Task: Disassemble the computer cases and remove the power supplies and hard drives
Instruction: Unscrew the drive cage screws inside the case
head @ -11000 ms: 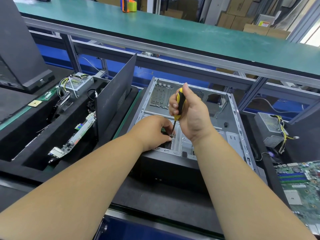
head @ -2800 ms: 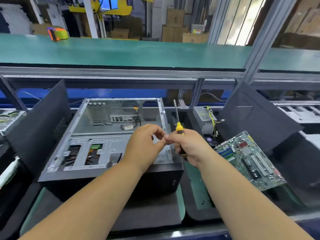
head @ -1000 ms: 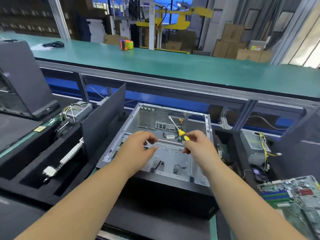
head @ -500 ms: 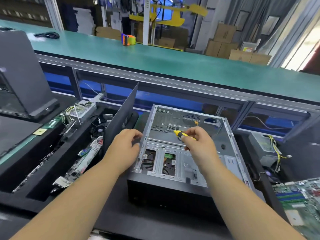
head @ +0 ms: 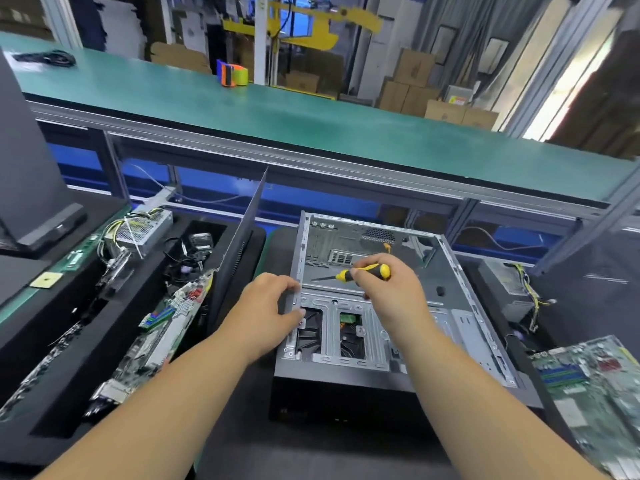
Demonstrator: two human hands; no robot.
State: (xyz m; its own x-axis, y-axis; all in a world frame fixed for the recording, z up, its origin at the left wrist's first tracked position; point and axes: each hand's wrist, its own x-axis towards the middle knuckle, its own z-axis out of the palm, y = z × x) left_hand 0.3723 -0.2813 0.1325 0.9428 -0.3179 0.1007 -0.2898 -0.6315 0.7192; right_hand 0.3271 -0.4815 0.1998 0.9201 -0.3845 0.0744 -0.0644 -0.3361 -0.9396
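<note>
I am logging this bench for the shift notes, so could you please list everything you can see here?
case: one, grey metal, open, lying centre.
screwdriver: one, yellow and black, over the case, in the right hand.
panel: one, dark, standing on edge left of the case.
power supplies: two, silver, one far left, one far right.
boards: two, green, one left in the tray, one lower right.
tape: one roll, orange and green, on the green bench.
boxes: several, brown, behind the bench.
left hand: fingers on the case's left edge.
right hand: grips the screwdriver.

Computer case (head: 374, 344) on black mat (head: 242, 445)
</note>
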